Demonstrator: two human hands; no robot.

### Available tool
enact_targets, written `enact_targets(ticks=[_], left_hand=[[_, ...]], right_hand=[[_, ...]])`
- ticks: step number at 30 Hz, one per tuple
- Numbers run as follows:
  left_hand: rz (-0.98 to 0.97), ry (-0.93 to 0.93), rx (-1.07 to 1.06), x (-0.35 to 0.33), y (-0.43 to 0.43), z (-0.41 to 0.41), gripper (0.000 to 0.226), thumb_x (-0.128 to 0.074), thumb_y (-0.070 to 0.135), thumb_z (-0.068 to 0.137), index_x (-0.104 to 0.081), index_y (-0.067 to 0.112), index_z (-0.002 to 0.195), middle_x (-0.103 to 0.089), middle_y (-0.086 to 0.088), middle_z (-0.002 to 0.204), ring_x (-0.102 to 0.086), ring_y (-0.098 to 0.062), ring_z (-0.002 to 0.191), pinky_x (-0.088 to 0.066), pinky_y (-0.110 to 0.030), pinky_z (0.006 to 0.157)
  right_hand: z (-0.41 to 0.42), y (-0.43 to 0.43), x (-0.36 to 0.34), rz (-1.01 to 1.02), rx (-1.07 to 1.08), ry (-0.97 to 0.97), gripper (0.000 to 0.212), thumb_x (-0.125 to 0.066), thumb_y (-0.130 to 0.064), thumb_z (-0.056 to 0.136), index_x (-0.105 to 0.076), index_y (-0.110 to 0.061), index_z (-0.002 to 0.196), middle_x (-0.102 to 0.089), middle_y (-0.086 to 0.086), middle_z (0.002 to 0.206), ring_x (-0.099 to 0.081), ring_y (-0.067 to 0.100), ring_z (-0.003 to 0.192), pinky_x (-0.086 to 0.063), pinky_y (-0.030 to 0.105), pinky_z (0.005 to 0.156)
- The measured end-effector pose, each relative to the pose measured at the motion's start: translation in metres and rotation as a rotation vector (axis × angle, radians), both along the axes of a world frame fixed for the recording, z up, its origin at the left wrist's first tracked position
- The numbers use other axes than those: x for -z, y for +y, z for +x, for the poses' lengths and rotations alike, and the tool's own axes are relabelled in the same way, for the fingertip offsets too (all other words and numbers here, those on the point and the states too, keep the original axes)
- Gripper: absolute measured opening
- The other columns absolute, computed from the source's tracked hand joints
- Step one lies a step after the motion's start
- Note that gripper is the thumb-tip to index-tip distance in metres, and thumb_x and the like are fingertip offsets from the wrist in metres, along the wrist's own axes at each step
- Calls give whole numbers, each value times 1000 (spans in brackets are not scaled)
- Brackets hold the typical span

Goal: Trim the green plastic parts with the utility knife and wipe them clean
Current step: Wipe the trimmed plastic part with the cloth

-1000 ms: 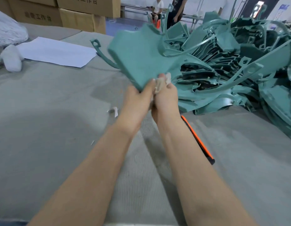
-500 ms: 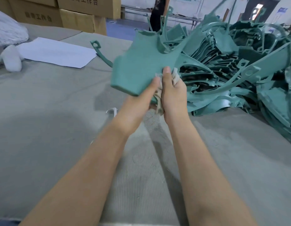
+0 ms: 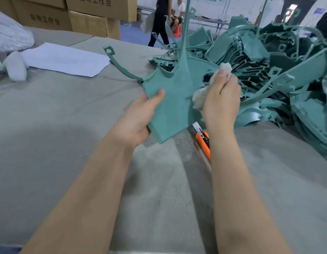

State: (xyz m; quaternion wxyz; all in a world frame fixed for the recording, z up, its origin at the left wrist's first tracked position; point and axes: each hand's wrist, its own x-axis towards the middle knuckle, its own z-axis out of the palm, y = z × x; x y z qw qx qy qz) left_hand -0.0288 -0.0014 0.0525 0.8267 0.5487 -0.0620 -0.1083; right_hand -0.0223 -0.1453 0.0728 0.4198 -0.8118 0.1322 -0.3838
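Green plastic part [image 3: 174, 99], flat matte panel, curved arms

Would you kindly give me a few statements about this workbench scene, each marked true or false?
1. The left hand grips the green part by its lower edge. True.
2. The right hand holds the utility knife. False: it pinches a white cloth against the part; the knife lies on the table.
3. A white paper sheet lies on the table's left side. True.
4. The pile of green parts sits at the left. False: it is on the right.
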Motion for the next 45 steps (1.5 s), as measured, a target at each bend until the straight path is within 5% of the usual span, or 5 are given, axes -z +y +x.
enact_targets(ticks=[7,22,36,41,45], left_hand=[[-344,46,-80,-8,19,7,68,-28,59,98,-76,18,72,-73,1,74,-70,-12,68,-58,-24,68],[-113,26,-218,-9,12,9,44,-34,44,102,-62,17,122,-73,-1,107,-70,-12,97,-55,-27,80],[455,-195,-486,1,26,9,24,-62,38,91,-67,15,85,-71,6,77,-70,-14,78,-55,-27,69],[1041,-779,-640,12,2,4,74,-54,61,84,-39,20,144,-30,-11,152,-23,-25,143,-17,-37,117],[487,-558,-94,-1,-15,-8,113,-44,92,59,-25,31,151,-30,4,156,-26,-12,144,-25,-39,118]], right_hand=[[-46,93,36,-463,-727,127,46,-39,-6,96,-43,8,140,-36,26,151,-35,41,138,-13,39,118],[5,68,20,-549,-419,172,48,-31,-19,105,-27,-13,152,-19,5,162,-23,25,147,-5,33,119],[-1,5,4,269,-624,223,31,-53,-31,99,-60,-7,81,-70,18,83,-64,39,78,-53,48,73],[-1,20,2,149,-288,65,54,-39,-39,104,-39,-19,54,-42,-5,47,-38,10,51,-31,31,54],[-10,36,-5,570,-597,93,33,-39,-35,104,-64,-15,96,-74,3,85,-62,18,82,-53,32,76]])
